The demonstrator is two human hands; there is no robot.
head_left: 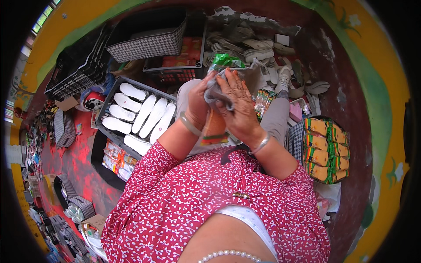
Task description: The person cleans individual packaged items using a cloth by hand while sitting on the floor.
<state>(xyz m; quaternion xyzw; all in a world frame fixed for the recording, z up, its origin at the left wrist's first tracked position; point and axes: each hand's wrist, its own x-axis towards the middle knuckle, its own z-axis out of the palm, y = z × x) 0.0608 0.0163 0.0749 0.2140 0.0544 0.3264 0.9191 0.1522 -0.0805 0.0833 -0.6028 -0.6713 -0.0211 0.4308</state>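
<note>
Your left hand (198, 103) and right hand (237, 103) both pinch a grey clear-plastic packet (252, 74), right of the black crate of white insoles (140, 111).

grey insole (219, 90) | bent, clear-wrapped | held above lap, both hands

A worn, red-painted concrete floor (79, 158) is seen on the left, a yellow wall with a green painted band (377, 87) is curved around it, and daylight is admitted by a barred window (41, 19)
</note>
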